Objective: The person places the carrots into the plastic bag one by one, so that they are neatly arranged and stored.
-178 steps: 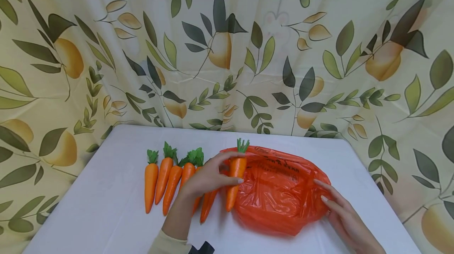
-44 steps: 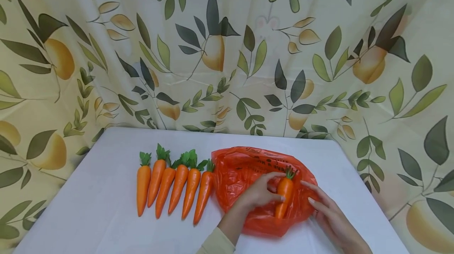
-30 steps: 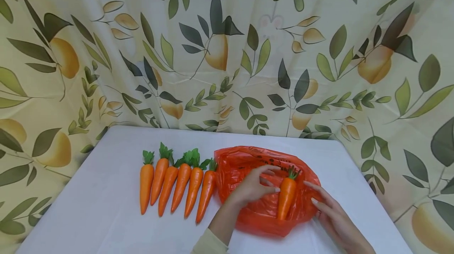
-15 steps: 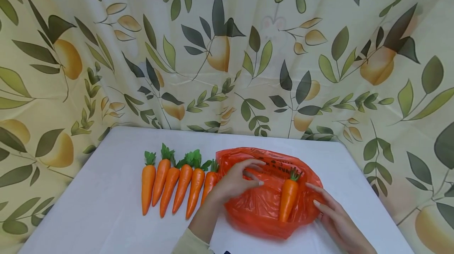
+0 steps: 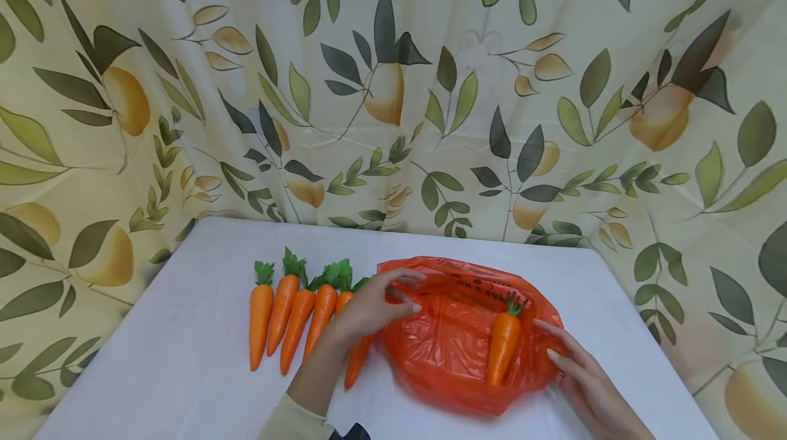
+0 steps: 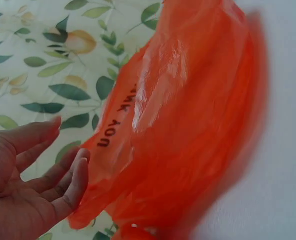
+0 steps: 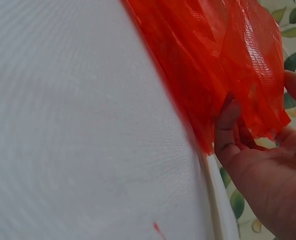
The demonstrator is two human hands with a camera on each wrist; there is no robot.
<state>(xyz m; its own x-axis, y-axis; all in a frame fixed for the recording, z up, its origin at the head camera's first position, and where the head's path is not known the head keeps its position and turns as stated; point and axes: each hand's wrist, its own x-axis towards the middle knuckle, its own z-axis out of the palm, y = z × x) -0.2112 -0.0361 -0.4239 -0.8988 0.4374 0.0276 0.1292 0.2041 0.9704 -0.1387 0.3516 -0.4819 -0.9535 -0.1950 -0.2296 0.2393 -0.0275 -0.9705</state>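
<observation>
An orange carrot [image 5: 504, 348] with a green top lies inside the mouth of a red plastic bag [image 5: 449, 385]. My left hand [image 5: 371, 307] is at the bag's left rim, fingers loosely bent, and holds nothing. In the left wrist view its fingertips are right by the bag wall [image 6: 188, 110] with dark lettering. My right hand [image 5: 578, 365] holds the bag's right edge, with the red film [image 7: 248, 85] between thumb and fingers in the right wrist view. Left of the bag, several more carrots [image 5: 261, 327] lie in a row, some partly hidden behind my left hand and forearm.
Everything lies on a white-covered table [image 5: 184, 358]. Behind it hangs a curtain [image 5: 393, 173] printed with leaves and fruit. The row of carrots ends close to the bag's left side.
My left hand carried a carrot from beside the row into the bag and let go of it there. It has since drawn back left, over the row's end. The right hand has stayed at the rim.
</observation>
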